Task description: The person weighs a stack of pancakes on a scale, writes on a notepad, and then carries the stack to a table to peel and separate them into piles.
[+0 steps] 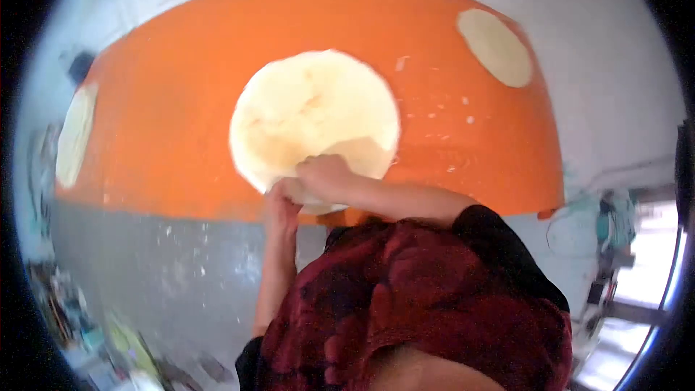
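Observation:
A large, pale round sheet of dough [318, 101] lies on the orange tabletop [174, 101], its near edge close to the table's front. Both of my hands are at that near edge, almost touching each other. My left hand [284, 194] is closed, with thumb and fingers pinched on the dough's rim. Just right of it, my right hand [326, 176] is curled over the dough, its fingers closed on the edge. The dough under my fingers is partly hidden, and my right arm casts a shadow on it.
Another pale flat round [496, 47] lies near the table's far right corner, and one more [76, 135] at the left edge. White flecks dot the right side of the tabletop. A grey floor [181, 268] runs along the front, with assorted clutter at lower left.

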Motion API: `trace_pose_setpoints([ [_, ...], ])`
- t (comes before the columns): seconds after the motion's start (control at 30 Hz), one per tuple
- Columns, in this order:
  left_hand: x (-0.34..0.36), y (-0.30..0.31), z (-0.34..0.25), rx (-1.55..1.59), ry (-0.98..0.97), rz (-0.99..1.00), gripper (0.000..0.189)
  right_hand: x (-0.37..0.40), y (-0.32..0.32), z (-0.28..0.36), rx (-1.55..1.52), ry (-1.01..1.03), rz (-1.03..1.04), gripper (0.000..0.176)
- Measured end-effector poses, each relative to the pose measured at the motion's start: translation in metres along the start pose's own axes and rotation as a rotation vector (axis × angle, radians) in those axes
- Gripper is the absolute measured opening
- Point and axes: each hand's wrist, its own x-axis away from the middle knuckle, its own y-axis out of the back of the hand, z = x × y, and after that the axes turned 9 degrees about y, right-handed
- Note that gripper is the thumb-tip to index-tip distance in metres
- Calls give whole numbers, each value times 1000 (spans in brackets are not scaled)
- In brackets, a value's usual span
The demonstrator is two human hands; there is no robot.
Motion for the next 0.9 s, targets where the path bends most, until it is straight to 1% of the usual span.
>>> trace_pose_setpoints([
  [0.07, 20, -27, -8, 16, -11, -55, 31, -11, 12, -21, -102, -123, -32, 19],
  [0.1, 19, -24, -8, -3, -14, -64, 33, -16, 19, -32, -168, -166, -44, 19],
  [0.13, 14, -17, -8, -20, -26, -83, 34, -23, 30, -53, -254, -149, -181, 19],
  [0.17, 9, -10, -9, -33, -44, -108, 36, -31, 53, -74, -269, -190, -248, 17],
  [0.2, 5, -6, -9, -35, -60, -100, 36, -35, 77, -97, -315, -212, -361, 14],
  [0.23, 1, -3, -8, -35, -79, -94, 37, -32, 118, -115, -325, -154, -474, 14],
  [0.27, -1, -4, -7, -32, -102, -86, 37, -19, 158, -117, -552, -238, -623, 16],
  [0.3, 3, -13, -9, -18, -124, -89, 37, -12, 193, -130, -748, -361, -682, 18],
  [0.33, 14, -28, -10, -5, -151, -93, 37, -7, 214, -168, -700, -378, -750, 20],
  [0.37, 21, -40, -10, 3, -184, -93, 37, 8, 241, -179, -681, -354, -844, 21],
  [0.4, 15, -38, -9, -25, -200, -113, 37, 12, 251, -224, -654, -374, -952, 18],
  [0.47, 1, -23, -7, -82, -233, -155, 38, 36, 261, -287, -644, -415, -969, 17],
  [0.5, 5, -29, -8, -87, -233, -144, 42, 48, 266, -318, -639, -435, -977, 17],
  [0.57, 16, -53, -16, -175, -344, -122, 44, 69, 231, -391, -766, -445, -1220, 28],
  [0.6, 19, -65, -19, -218, -401, -111, 44, 88, 228, -388, -735, -659, -1103, 25],
  [0.63, 19, -73, -26, -297, -443, -164, 45, 109, 222, -382, -702, -867, -972, 22],
  [0.67, 19, -84, -34, -376, -484, -219, 45, 121, 196, -417, -374, -861, -928, 21],
  [0.7, 27, -110, -39, -394, -523, -189, 45, 135, 164, -455, -51, -841, -865, 21],
  [0.73, 32, -125, -49, -538, -531, -226, 45, 150, 146, -469, -39, -806, -841, 23],
  [0.77, 26, -136, -60, -504, -529, -240, 43, 164, 132, -475, -27, -767, -818, 25],
  [0.8, 34, -169, -66, -631, -572, -261, 43, 177, 126, -479, 68, -838, -742, 26],
  [0.83, 37, -192, -77, -720, -570, -260, 42, 188, 130, -478, 163, -904, -665, 27],
  [0.87, 26, -204, -95, -656, -570, -237, 43, 197, 136, -478, 258, -967, -585, 29],
  [0.9, 23, -217, -113, -791, -575, -242, 41, 203, 141, -479, 291, -995, -563, 30],
])
